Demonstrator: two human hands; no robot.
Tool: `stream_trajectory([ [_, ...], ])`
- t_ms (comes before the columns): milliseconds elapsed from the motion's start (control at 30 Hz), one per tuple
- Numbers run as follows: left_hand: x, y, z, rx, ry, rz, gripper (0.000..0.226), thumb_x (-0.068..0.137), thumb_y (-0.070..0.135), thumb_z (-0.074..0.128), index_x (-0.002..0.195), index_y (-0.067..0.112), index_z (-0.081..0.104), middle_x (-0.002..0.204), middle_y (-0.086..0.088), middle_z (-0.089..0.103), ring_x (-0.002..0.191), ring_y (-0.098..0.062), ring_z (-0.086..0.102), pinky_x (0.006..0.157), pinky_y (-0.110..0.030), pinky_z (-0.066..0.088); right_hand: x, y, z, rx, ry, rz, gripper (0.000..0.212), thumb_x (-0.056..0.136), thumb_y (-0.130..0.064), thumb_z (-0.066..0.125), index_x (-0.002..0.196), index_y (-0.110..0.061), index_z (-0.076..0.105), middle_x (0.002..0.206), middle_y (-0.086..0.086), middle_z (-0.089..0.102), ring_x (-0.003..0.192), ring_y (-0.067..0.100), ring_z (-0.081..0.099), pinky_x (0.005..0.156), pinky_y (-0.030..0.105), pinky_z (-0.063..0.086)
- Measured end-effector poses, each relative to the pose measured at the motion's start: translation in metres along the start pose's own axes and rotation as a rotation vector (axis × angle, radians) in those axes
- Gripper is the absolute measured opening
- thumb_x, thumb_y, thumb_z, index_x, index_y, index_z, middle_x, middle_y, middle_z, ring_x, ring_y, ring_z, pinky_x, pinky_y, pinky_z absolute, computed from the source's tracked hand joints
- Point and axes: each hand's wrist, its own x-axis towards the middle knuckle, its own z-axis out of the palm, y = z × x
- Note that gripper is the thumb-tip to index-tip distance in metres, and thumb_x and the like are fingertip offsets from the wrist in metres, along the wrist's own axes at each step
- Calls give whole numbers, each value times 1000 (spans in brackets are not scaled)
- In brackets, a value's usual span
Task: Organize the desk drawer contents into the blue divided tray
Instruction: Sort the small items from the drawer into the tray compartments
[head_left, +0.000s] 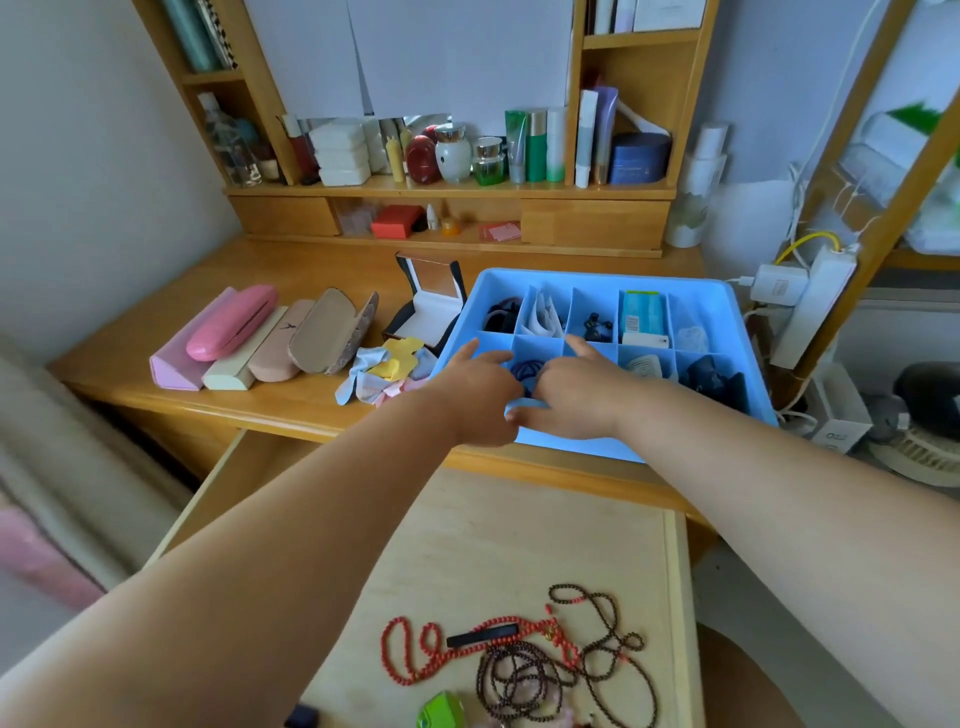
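1. While both hands crowd one compartment in the near row of the blue divided tray (597, 274), the left hand (480, 382) and right hand (574, 392) bend their fingers down over a dark blue coiled band (524, 370), each with one finger left sticking out. I cannot tell whether either hand truly pinches the band. If the coil is released while sprung, it could hop the low divider into a neighbouring cell.
2. Both hands bear on the tray's near side, and that side looks close to the desk's front edge, just above the open drawer (519, 519). Heavy downward pressure there might tip the tray or slide it toward the person.
3. Well below the tray's near wall, on the drawer floor, a red bead string (563, 644) overlaps the dark bead strings (519, 680), and a black clip (483, 636) lies across them. Lifting one would probably drag the others, risking a tangle or a snapped thread.
4. Every tray cell that shows holds something, and the hands hide part of the near row. Long strings may therefore overflow whichever cell receives them.
5. Just beside the tray's left wall lie crumpled cloths (384, 369), under the left forearm's path, so a careless pull back could sweep them off.
6. Just beyond the tray's far right corner hangs a power strip (810, 306) with plugs, which a shove that way could knock.
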Motion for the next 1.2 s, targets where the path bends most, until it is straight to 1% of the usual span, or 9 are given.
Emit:
stream_trajectory([
  [133,-16,6,4,-190,153,-43,27,90,25,54,115,20,61,114,4,61,128,-15,41,118,-42,7,-14,-4,-1,-61,154,34,43,93,-52,40,71,-21,59,76,-3,57,95,18,53,115,43,7],
  [233,-59,12,24,-373,658,-45,36,81,7,65,116,13,63,112,-1,64,108,-16,55,104,-33,34,-46,-10,14,-7,615,-75,23,87,-31,58,88,-11,71,86,1,66,96,23,57,103,36,28],
  [300,-97,16,51,-519,790,-97,27,79,2,64,105,12,68,99,2,66,93,-8,57,88,-17,39,-78,-25,38,98,838,-153,16,85,-22,59,82,-12,71,82,-1,67,88,20,57,90,32,38],
  [500,-173,44,160,-769,53,-495,11,85,18,59,86,24,69,80,10,63,75,-8,59,60,-5,39,-137,-80,165,475,120,4,22,93,-34,52,110,-34,67,109,-19,63,96,-1,57,89,26,48],
  [667,-187,75,191,-612,-348,-416,54,74,49,66,122,31,51,122,8,50,110,-16,55,90,-25,43,-137,-110,224,475,-54,12,48,93,-28,49,138,-38,41,148,-20,26,130,6,39,100,18,38],
  [833,-180,79,188,-593,-231,-371,40,82,36,60,120,26,53,114,5,59,103,-16,58,83,-25,45,-126,-119,211,504,23,133,27,92,-37,51,118,-35,60,127,-23,48,112,-1,52,81,6,35],
  [967,-172,76,180,-815,-41,-373,32,81,22,59,113,23,57,91,11,56,77,-4,52,74,-24,47,-109,-127,179,1089,-102,314,18,91,-40,55,109,-38,58,95,-15,65,78,-1,63,63,11,46],
  [1100,-165,77,183,-739,-244,-385,45,78,46,65,118,29,56,114,7,52,95,-11,54,79,-23,45,-99,-130,180,951,-186,328,20,91,-26,55,108,-35,61,97,-16,63,91,2,60,80,19,49],
  [1200,-161,89,188,-792,-348,-350,42,78,36,63,118,25,56,114,3,60,100,-16,58,81,-27,48,-102,-131,192,840,-269,344,26,90,-17,53,107,-33,64,109,-14,63,102,7,58,89,22,46],
])
